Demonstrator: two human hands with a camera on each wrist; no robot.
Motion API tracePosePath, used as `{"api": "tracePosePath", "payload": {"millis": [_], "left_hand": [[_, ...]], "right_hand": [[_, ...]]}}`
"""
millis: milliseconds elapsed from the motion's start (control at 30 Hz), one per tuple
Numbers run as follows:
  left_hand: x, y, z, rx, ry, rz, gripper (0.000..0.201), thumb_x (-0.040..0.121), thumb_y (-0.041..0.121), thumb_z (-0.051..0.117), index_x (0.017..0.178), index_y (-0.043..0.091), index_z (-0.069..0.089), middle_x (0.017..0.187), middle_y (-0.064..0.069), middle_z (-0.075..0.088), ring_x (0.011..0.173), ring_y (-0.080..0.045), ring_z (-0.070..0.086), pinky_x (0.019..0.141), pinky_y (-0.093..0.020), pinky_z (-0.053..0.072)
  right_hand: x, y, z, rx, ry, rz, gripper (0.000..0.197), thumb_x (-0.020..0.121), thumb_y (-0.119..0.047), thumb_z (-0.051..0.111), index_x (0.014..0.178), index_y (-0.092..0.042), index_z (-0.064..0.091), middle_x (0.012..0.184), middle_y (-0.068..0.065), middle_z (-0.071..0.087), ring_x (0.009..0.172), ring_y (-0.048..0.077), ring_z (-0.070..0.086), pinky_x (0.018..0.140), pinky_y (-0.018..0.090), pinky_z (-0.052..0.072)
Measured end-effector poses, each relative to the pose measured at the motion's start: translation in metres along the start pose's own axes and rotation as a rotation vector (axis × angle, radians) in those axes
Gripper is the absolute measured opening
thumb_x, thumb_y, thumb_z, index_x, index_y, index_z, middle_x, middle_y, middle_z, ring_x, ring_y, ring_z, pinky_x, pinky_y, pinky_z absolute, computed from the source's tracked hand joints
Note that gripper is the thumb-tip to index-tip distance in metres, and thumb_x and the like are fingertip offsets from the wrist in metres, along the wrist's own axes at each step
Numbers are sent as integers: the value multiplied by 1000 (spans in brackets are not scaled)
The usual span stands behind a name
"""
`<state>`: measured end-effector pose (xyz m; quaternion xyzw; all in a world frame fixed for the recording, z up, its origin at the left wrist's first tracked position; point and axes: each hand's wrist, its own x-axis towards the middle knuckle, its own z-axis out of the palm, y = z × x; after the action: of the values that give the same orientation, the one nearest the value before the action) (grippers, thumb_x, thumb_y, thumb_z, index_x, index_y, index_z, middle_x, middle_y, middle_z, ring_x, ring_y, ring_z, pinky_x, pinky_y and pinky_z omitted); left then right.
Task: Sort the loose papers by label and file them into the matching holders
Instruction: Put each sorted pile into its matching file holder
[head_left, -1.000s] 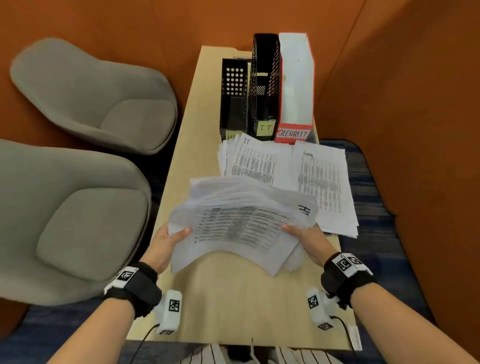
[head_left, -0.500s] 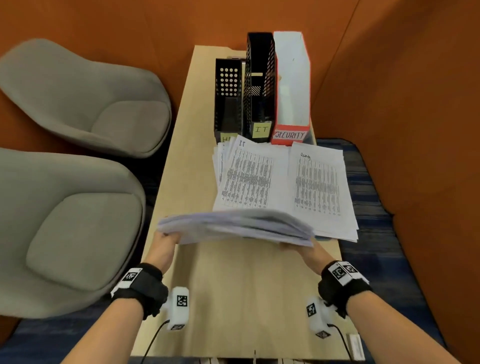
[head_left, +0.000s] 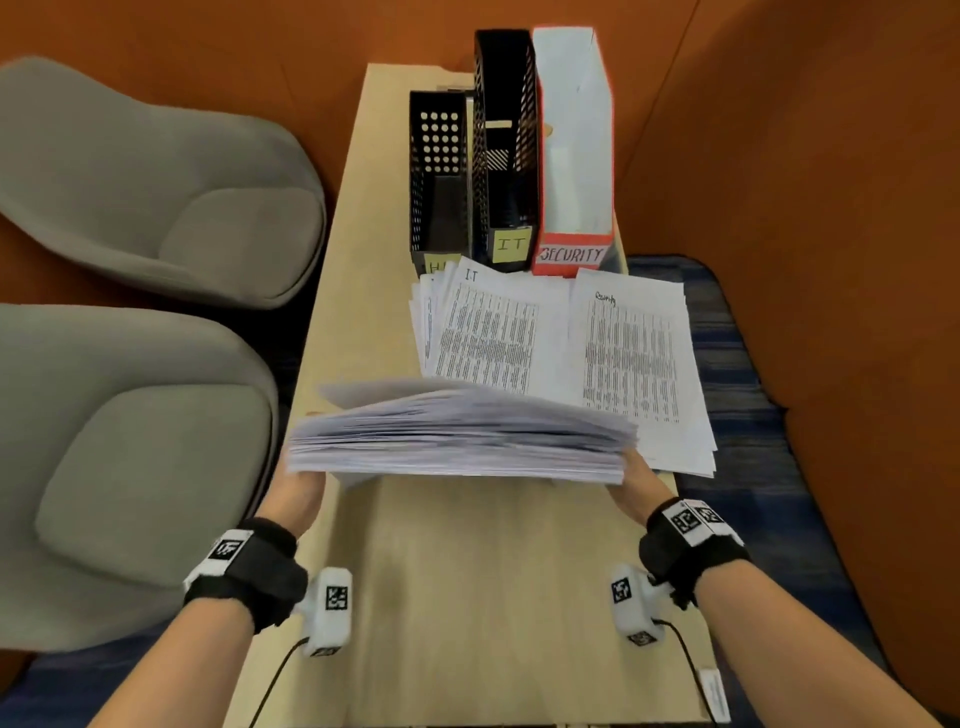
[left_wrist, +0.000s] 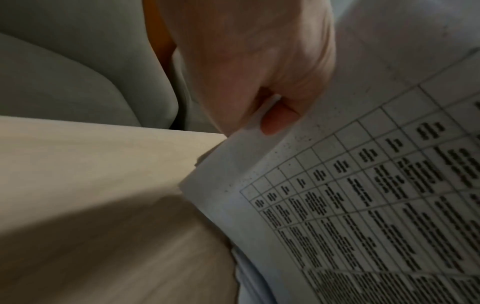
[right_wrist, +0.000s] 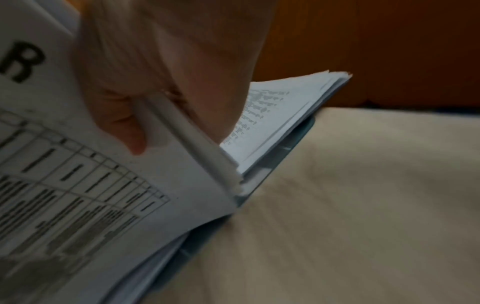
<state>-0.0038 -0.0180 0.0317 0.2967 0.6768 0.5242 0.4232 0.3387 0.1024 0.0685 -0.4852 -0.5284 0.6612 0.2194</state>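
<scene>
A thick stack of printed papers (head_left: 462, 441) hangs edge-on above the wooden table (head_left: 467, 597). My left hand (head_left: 298, 493) grips its left end and my right hand (head_left: 631, 483) grips its right end. In the left wrist view the left hand (left_wrist: 267, 92) pinches the stack (left_wrist: 363, 205); in the right wrist view the right hand (right_wrist: 155, 102) pinches the stack (right_wrist: 91, 185). Beyond lie an IT-labelled pile (head_left: 488, 332) and a Security-labelled pile (head_left: 634, 358). Behind stand a black holder (head_left: 439, 176), a black IT holder (head_left: 506, 150) and a red-and-white SECURITY holder (head_left: 574, 150).
Two grey chairs (head_left: 145, 171) (head_left: 119, 467) stand left of the table. Orange walls (head_left: 805, 208) close in behind and on the right. Blue carpet (head_left: 753, 467) runs along the table's right side.
The stack was tilted with its printed face toward me a second ago. Both hands have turned it to an edge-on view above the table.
</scene>
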Motion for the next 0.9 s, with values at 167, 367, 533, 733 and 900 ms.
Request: {"api": "tracePosePath", "payload": {"millis": [167,367,533,733,900], "left_hand": [[-1,-19,-13,-25,-18,-77,58,71,-6,48,126,12,43,112,-10,55,109,-20,51,85,-31,42],[-5,-12,-17,131,-41,-14,52,95,26,48,144,24,33,138,14,42,123,1,41,96,-16,35],[-4,6,-14,40,-58,2,25,79,2,47,98,13,58,106,1,63,103,-11,56,84,-20,44],[-11,-15,-18,66,-52,-26,41,61,6,42,100,12,54,93,-5,54,88,-18,47,71,-29,36],[-10,-6,-3,-57,18,-3,19,64,4,45,81,12,51,81,3,57,73,-8,52,66,-24,38]], "right_hand": [[3,17,-12,-298,-78,-27,37,89,-6,51,109,-37,54,122,6,55,107,16,58,78,16,50],[12,26,-11,-366,-8,-111,12,90,-5,56,79,-3,60,91,16,71,85,30,66,73,35,55],[-6,5,-3,53,-49,64,19,90,3,55,90,-14,62,87,-1,63,81,-3,61,75,16,47],[-4,20,-7,-12,-122,-13,38,87,3,59,120,-16,55,117,5,60,109,10,59,94,27,49],[-1,25,1,-4,13,-50,20,90,-8,60,107,-16,65,106,0,70,99,15,63,84,27,52]]}}
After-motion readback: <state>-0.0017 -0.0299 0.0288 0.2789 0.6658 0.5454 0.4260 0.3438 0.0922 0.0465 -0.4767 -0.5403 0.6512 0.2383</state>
